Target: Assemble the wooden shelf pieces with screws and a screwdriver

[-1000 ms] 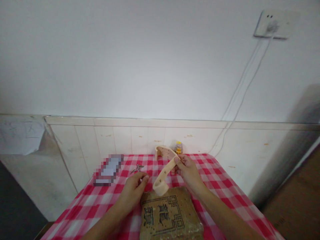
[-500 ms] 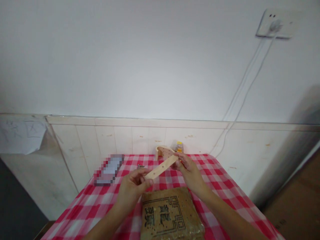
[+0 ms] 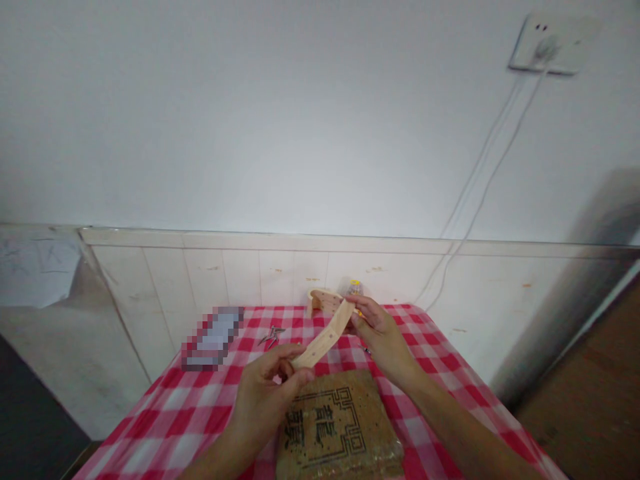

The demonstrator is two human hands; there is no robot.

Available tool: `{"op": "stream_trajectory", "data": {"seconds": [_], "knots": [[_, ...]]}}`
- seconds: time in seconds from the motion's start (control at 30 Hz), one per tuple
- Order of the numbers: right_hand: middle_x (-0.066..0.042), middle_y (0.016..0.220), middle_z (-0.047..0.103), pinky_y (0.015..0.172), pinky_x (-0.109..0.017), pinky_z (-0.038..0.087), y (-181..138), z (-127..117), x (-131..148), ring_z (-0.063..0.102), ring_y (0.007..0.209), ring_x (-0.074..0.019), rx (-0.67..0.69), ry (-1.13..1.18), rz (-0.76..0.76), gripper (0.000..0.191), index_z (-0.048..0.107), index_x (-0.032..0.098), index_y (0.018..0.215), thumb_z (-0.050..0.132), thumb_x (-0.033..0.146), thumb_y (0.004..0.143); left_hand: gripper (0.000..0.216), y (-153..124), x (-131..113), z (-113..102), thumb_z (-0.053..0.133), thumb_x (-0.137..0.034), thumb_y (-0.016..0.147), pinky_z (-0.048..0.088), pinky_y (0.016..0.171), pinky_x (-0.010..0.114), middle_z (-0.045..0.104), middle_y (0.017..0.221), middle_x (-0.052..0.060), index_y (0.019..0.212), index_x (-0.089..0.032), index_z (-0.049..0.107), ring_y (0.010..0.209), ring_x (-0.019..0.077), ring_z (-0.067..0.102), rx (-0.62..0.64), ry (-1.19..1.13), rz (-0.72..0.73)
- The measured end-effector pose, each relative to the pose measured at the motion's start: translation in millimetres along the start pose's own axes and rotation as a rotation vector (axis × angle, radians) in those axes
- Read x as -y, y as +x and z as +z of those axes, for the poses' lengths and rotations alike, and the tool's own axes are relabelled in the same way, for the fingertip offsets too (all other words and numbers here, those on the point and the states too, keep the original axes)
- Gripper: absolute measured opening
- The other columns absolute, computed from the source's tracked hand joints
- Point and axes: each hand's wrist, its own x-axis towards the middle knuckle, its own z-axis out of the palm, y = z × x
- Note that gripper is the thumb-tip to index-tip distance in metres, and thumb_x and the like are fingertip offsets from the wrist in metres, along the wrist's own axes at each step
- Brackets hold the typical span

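A pale wooden strip with small holes and a gentle curve is held between my hands, slanting up to the right. Its lower left end is pinched by my left hand, thumb in front. At the upper right end, my right hand grips it between thumb and fingers. Beneath lies a brown block with dark printed characters and a border. Behind the strip stands a curved wooden piece with holes, partly covered by the strip and my right hand.
Small metal screws or similar hardware lie on the red-and-white checked cloth. A blurred phone-like flat object rests at the left. A small yellow-topped container stands by the wall. White cords hang from a socket.
The strip has turned in my hands, so its curve and edge show more. Both hands keep hold of it. The metal pieces on the cloth are less hidden now.
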Motion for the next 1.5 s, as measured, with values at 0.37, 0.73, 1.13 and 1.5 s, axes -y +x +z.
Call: {"op": "stream_trajectory", "data": {"seconds": [0.37, 0.73, 1.13, 1.5], "knots": [[-0.003, 0.091, 0.073, 0.077, -0.037, 0.06, -12.1, 1.7, 11.7, 0.07, 0.081, -0.0204, -0.057, -0.202, -0.129, 0.028, 0.069, 0.027, 0.111, 0.067, 0.048, 0.092, 0.035, -3.0, 5.9, -1.4, 0.078, -0.042, 0.076, 0.049, 0.053, 0.025, 0.07, 0.07, 0.001, 0.102, -0.019, 0.073, 0.057, 0.0148, 0.06, 0.063, -0.147, -0.019], [-0.001, 0.068, 0.062, 0.056, -0.029, 0.048, -26.8, 1.3, 11.3, 0.059, 0.061, -0.0173, -0.252, -0.446, -0.214, 0.027, 0.072, 0.024, 0.083, 0.068, 0.049, 0.09, 0.051, 7.4, 6.2, -2.7, 0.07, -0.061, 0.079, 0.016, 0.031, 0.017, 0.052, 0.04, -0.002, 0.06, -0.015, 0.058, 0.027, 0.0043, 0.034, 0.439, -0.509, -0.564], [-0.003, 0.081, 0.073, 0.063, -0.03, 0.057, -43.6, 25.1, -6.3, 0.069, 0.068, -0.0177, -0.005, -0.278, -0.094, 0.026, 0.074, 0.023, 0.107, 0.061, 0.044, 0.098, 0.047, -5.2, 5.7, 7.9, 0.081, -0.055, 0.08, 0.047, 0.043, 0.02, 0.075, 0.075, 0.007, 0.087, -0.015, 0.057, 0.044, 0.0117, 0.063, 0.665, -0.675, -0.534], [-0.001, 0.071, 0.071, 0.053, -0.026, 0.052, -50.6, 40.6, -18.1, 0.067, 0.057, -0.0163, 0.119, -0.309, 0.001, 0.025, 0.075, 0.022, 0.093, 0.057, 0.04, 0.097, 0.052, -15.4, 18.9, 22.4, 0.069, -0.068, 0.083, 0.053, 0.052, 0.024, 0.068, 0.059, -0.001, 0.089, -0.02, 0.051, 0.049, 0.0148, 0.065, 0.454, -0.449, -0.242]]}}
